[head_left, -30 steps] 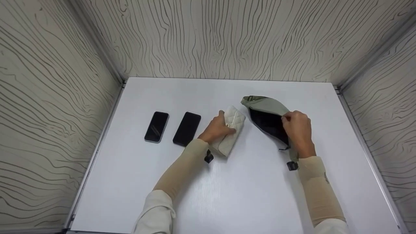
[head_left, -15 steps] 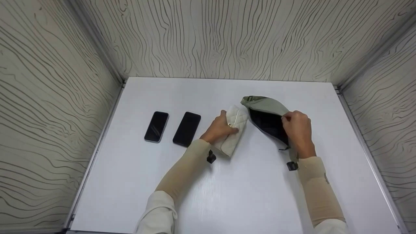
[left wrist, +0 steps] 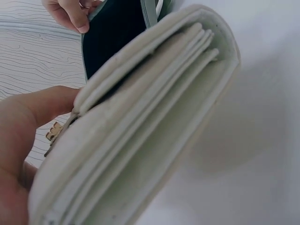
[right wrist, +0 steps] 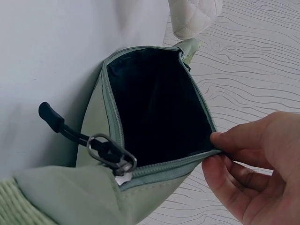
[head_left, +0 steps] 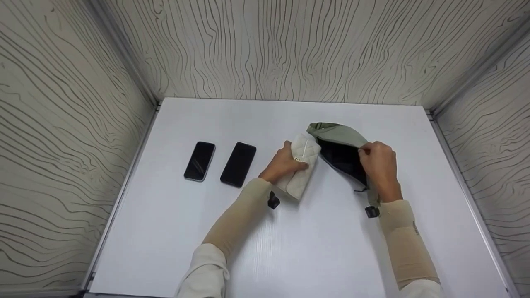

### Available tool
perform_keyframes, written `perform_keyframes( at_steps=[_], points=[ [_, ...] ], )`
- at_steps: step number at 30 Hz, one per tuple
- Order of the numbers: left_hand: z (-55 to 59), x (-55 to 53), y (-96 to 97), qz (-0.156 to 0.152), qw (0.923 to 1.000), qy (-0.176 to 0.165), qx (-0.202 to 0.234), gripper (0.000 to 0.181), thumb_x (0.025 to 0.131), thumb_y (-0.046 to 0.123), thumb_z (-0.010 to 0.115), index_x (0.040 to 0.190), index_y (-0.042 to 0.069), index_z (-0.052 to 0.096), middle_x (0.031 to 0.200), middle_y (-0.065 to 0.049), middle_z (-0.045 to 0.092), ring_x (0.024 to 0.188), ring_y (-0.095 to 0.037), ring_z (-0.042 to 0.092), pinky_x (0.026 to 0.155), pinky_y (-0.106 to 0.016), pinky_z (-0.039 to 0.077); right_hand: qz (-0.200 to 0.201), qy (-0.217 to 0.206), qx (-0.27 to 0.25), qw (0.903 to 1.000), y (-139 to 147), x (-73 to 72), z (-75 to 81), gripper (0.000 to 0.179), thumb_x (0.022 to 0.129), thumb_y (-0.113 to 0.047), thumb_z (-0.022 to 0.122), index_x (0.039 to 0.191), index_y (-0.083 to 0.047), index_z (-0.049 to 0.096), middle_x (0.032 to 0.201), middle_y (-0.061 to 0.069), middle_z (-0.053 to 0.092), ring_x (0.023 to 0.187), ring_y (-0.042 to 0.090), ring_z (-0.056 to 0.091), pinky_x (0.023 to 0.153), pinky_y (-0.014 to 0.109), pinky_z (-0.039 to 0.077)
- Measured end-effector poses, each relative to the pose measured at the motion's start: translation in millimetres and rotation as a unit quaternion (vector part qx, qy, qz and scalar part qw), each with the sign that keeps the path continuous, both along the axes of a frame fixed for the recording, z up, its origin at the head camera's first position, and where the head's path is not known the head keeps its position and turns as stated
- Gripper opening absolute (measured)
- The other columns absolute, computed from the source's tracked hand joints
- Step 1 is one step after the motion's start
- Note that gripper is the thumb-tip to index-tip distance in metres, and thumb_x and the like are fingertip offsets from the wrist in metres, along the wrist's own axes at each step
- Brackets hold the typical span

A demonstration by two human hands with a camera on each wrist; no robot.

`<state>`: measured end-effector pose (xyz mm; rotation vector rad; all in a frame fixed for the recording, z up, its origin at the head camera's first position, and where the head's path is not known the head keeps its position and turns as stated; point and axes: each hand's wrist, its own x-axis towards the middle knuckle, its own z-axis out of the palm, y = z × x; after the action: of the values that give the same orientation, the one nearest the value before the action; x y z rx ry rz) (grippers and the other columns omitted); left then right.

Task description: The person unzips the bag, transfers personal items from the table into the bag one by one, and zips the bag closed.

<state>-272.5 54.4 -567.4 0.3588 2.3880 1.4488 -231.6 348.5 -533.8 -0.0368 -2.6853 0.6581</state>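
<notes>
My left hand grips a cream quilted wallet with a small gold clasp, thumb on one face. The left wrist view looks at the end of the wallet, where its layered compartments show. To its right lies a sage-green waist bag, unzipped, its dark inside showing. My right hand pinches the zippered edge of the bag's mouth and holds it wide. In the right wrist view the bag gapes, a black-corded zip pull hangs at its near end, and the wallet is beyond the far end.
Two dark-screened smartphones, one silver-edged and one black, lie side by side left of my left hand. The white table is bounded by wood-grain patterned panels at the back and both sides.
My left hand has carried the wallet a little to the right, up close to the bag's mouth. My right hand and the bag have stayed nearly still.
</notes>
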Motion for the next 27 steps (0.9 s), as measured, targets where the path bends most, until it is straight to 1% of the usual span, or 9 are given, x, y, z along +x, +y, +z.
perform_keyframes(
  at_steps=[6, 11, 15, 18, 22, 27],
  points=[
    [-2.0, 2.1, 5.9, 0.004, 0.9998, -0.018, 0.001, 0.074, 0.083, 0.028, 0.084, 0.140, 0.002, 0.044, 0.117, -0.012, 0.066, 0.098, -0.019, 0.061, 0.093, -0.037, 0.055, 0.005, 0.006, 0.001, 1.0000, 0, 0.9, 1.1, 0.015, 0.095, -0.003, 0.071, 0.095, 0.009, 0.080, 0.088, 0.028, 0.074, 0.082, 0.045, 0.072, 0.074, 0.058, 0.057],
    [-4.7, 2.2, 10.0, 0.004, 0.9997, -0.024, 0.002, 0.075, 0.084, 0.028, 0.084, 0.141, 0.002, 0.043, 0.117, -0.011, 0.067, 0.098, -0.018, 0.063, 0.093, -0.036, 0.055, 0.006, 0.002, 0.000, 1.0000, -1, 0.9, 1.6, 0.015, 0.096, -0.003, 0.070, 0.097, 0.009, 0.080, 0.090, 0.028, 0.074, 0.083, 0.045, 0.072, 0.074, 0.057, 0.057],
    [-4.2, 3.1, 14.4, 0.011, 0.9991, -0.040, 0.003, 0.079, 0.084, 0.028, 0.084, 0.145, 0.002, 0.042, 0.123, -0.012, 0.066, 0.105, -0.018, 0.062, 0.099, -0.037, 0.054, 0.010, 0.002, 0.001, 1.0000, -1, 1.4, 2.0, 0.014, 0.095, -0.001, 0.070, 0.096, 0.010, 0.079, 0.090, 0.029, 0.075, 0.083, 0.045, 0.073, 0.073, 0.058, 0.057],
    [-3.2, 3.7, 18.3, 0.016, 0.9987, -0.047, 0.005, 0.078, 0.084, 0.028, 0.084, 0.145, 0.003, 0.042, 0.125, -0.012, 0.065, 0.107, -0.019, 0.062, 0.101, -0.037, 0.053, 0.012, 0.005, 0.001, 0.9999, -1, 1.3, 2.0, 0.013, 0.095, 0.001, 0.070, 0.095, 0.010, 0.079, 0.090, 0.029, 0.075, 0.082, 0.045, 0.073, 0.073, 0.058, 0.057],
    [-3.4, 3.4, 22.9, 0.020, 0.9986, -0.048, 0.007, 0.075, 0.083, 0.028, 0.085, 0.141, 0.003, 0.044, 0.123, -0.012, 0.066, 0.106, -0.019, 0.062, 0.099, -0.036, 0.054, 0.012, 0.006, 0.000, 0.9999, -2, 1.2, 2.4, 0.013, 0.094, 0.000, 0.071, 0.095, 0.009, 0.079, 0.089, 0.028, 0.075, 0.082, 0.045, 0.073, 0.073, 0.058, 0.057],
    [-2.8, 4.1, 27.3, 0.023, 0.9983, -0.053, 0.007, 0.076, 0.084, 0.029, 0.084, 0.143, 0.004, 0.043, 0.128, -0.013, 0.066, 0.111, -0.020, 0.062, 0.104, -0.038, 0.053, 0.013, 0.007, -0.003, 0.9999, -2, 0.9, 2.6, 0.013, 0.094, 0.000, 0.071, 0.094, 0.009, 0.079, 0.089, 0.028, 0.075, 0.083, 0.045, 0.072, 0.075, 0.058, 0.057]
  ],
)
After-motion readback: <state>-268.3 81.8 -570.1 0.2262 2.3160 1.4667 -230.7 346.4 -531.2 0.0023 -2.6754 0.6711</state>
